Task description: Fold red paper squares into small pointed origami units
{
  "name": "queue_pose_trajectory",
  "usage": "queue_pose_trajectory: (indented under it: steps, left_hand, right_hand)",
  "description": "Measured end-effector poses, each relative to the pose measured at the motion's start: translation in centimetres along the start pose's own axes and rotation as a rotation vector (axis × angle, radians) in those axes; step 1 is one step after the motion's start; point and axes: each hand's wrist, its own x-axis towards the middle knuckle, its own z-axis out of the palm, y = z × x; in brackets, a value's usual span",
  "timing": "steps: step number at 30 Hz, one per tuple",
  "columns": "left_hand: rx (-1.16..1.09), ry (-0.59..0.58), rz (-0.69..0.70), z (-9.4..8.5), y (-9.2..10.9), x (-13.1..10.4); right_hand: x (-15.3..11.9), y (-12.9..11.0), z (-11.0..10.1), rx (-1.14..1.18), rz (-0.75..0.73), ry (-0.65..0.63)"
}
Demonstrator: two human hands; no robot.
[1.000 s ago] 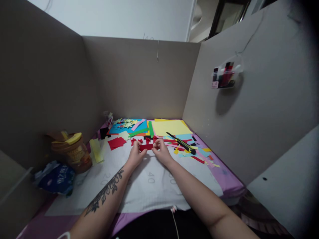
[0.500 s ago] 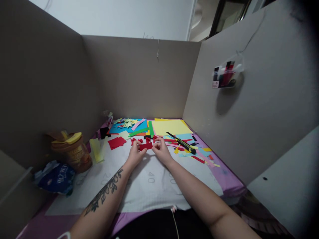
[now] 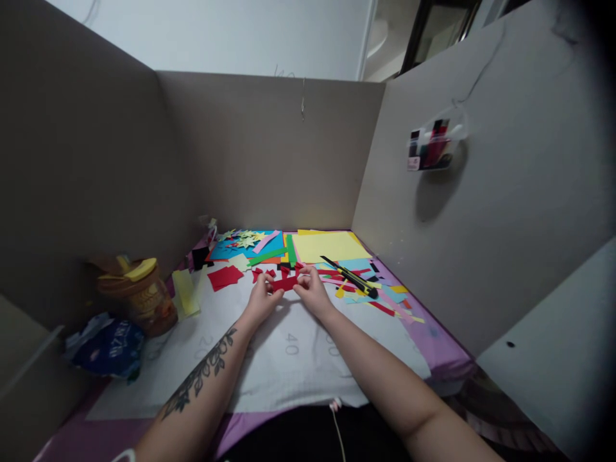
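A small strip of red paper (image 3: 285, 283) is stretched between my two hands above the white sheet. My left hand (image 3: 262, 299) pinches its left end, and my right hand (image 3: 312, 292) has its fingers closed on the right end. Just behind the hands lie small red folded pieces (image 3: 257, 274). To the left of my left hand is a short stack of red paper (image 3: 225, 277). A black and yellow utility knife (image 3: 356, 281) lies to the right of my right hand, among coloured scraps.
Yellow sheets (image 3: 330, 246) and a blue sheet (image 3: 226, 249) with star cutouts lie at the back. A brown tub (image 3: 147, 298) and a blue packet (image 3: 108, 346) stand at the left. Grey panels (image 3: 269, 147) enclose the table. A clear container (image 3: 433, 151) hangs at the right.
The red strip's right end has tilted up slightly, and more of the strip shows between my hands. Both hands stay in nearly the same place.
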Motion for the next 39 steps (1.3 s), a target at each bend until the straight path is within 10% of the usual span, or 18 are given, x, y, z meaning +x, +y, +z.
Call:
queue_pose_trajectory:
  steps: [39]
  left_hand:
    - [0.03, 0.045, 0.075, 0.1, 0.0, 0.2]
  right_hand:
    - [-0.2, -0.4, 0.6, 0.074, 0.043, 0.004]
